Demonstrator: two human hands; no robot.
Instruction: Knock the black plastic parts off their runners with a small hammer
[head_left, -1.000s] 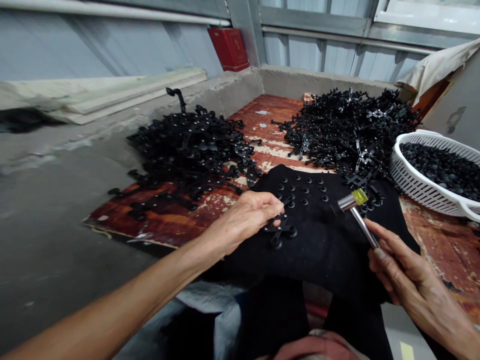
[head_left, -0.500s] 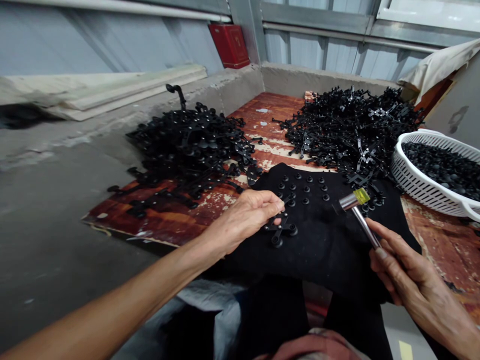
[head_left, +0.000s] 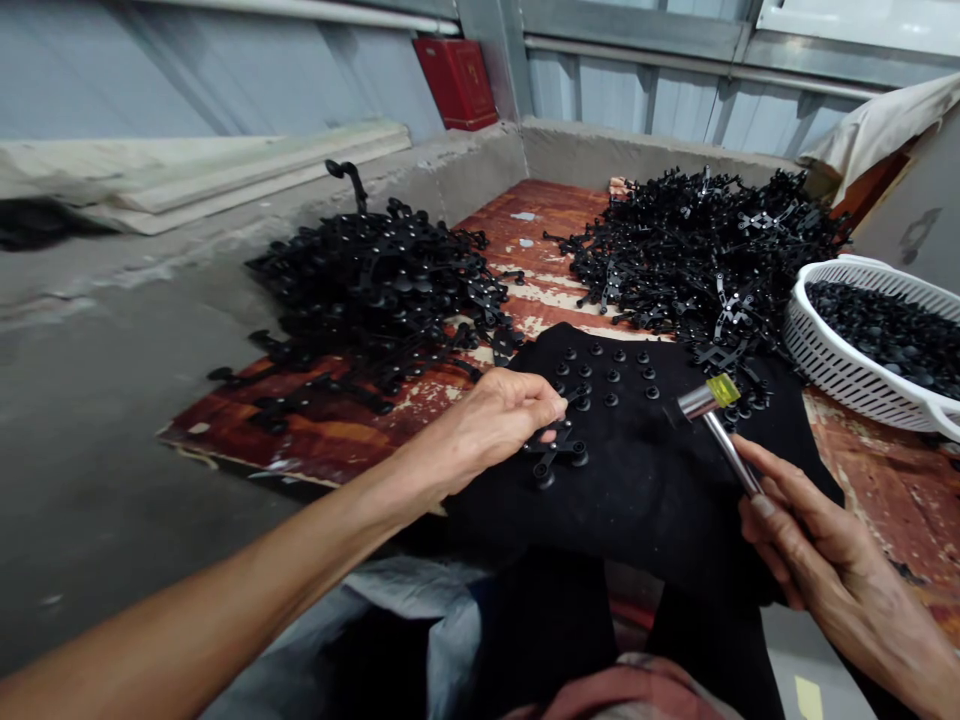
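Left hand [head_left: 495,425] pinches black cross bracket [head_left: 556,455] on black cloth [head_left: 652,510], board's [head_left: 352,435] near edge. Right hand [head_left: 817,570] gripped round small hammer [head_left: 718,428]. White basket [head_left: 832,365] at right edge holds small black caps [head_left: 892,335], probably. Bracket piles [head_left: 390,290] behind.

Black cross-shaped bracket [head_left: 556,455] lies flat on dark cloth [head_left: 645,495], metal hammer [head_left: 718,432] tilted nearby.

Soft, even daylight from the window strip [head_left: 855,25] top right, which is slightly blown out. No hard shadows. The blacks are crushed: the cross-shaped part [head_left: 559,455] at the left hand [head_left: 495,425] barely separates from the black cloth [head_left: 660,500], and the parts piles [head_left: 375,290] read as near-solid masses. Small specular glint on the hammer [head_left: 694,403] head. Wide-angle stretch at the edges, and the wall lines bow. Centre is sharp, bottom edge is soft.
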